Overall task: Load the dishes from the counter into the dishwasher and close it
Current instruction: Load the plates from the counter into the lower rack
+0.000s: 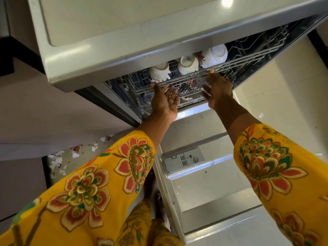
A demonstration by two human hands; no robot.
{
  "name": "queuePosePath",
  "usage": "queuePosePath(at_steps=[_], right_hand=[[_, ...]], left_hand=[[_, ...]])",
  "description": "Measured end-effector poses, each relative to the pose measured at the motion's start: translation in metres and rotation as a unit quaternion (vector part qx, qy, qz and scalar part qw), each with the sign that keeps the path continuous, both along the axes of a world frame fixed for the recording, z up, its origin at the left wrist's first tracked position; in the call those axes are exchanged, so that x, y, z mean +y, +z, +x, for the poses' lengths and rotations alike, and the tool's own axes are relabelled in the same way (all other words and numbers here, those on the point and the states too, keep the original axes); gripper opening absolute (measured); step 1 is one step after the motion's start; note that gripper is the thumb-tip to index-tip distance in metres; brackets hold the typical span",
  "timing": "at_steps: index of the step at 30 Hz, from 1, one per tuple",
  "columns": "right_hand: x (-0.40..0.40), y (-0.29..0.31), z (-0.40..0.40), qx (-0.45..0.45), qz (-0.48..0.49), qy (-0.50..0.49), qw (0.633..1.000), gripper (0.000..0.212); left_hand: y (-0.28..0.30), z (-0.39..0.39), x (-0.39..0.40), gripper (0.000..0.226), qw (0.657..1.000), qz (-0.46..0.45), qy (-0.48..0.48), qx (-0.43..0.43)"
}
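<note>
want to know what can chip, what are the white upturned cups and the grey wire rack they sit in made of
The white upturned cups look like glazed ceramic or porcelain: glossy, opaque, with gold-rimmed feet and floral prints. The grey wire rack, held at its front rail by the left hand and right hand, looks like coated metal wire: thin rods with a dull, even grey finish.

Both hands on upper rack (236, 60) front rail: left hand (164, 101), right hand (217, 89). Three white cups (188, 64) upside down inside. Dishwasher door (213, 183) lies open.
</note>
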State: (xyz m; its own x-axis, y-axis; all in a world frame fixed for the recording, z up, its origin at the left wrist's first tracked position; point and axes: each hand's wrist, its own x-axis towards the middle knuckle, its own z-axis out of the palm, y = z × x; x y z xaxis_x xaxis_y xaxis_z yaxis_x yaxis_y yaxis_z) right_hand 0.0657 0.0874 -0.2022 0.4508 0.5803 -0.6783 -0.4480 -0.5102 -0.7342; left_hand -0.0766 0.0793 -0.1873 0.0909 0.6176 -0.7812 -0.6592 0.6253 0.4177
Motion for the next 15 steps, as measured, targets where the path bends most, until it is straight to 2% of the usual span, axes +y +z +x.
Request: queuePosePath(at_steps=[3,6,10,11,13,15], right_hand=[[-0.011,-0.012,-0.003,0.001,-0.024,0.042,0.999,0.015],[-0.019,-0.031,-0.003,-0.034,-0.042,0.083,0.995,0.024],[-0.024,-0.065,0.001,-0.167,-0.057,0.188,0.966,0.029],[-0.024,-0.074,0.002,-0.213,-0.060,0.229,0.948,0.030],[-0.025,-0.088,0.004,-0.330,-0.089,0.331,0.879,0.041],[-0.022,-0.103,0.005,-0.428,-0.090,0.393,0.809,0.041]], left_hand=[[-0.017,-0.002,-0.009,0.063,0.998,0.013,-0.047,0.041],[-0.038,-0.002,-0.016,0.059,0.993,0.001,-0.085,0.080],[-0.068,0.002,-0.015,0.055,0.981,0.002,-0.136,0.140],[-0.076,0.003,-0.012,0.047,0.974,0.004,-0.155,0.167],[-0.094,0.007,-0.006,0.033,0.946,0.015,-0.222,0.237],[-0.117,0.011,0.001,0.033,0.888,0.044,-0.316,0.331]])
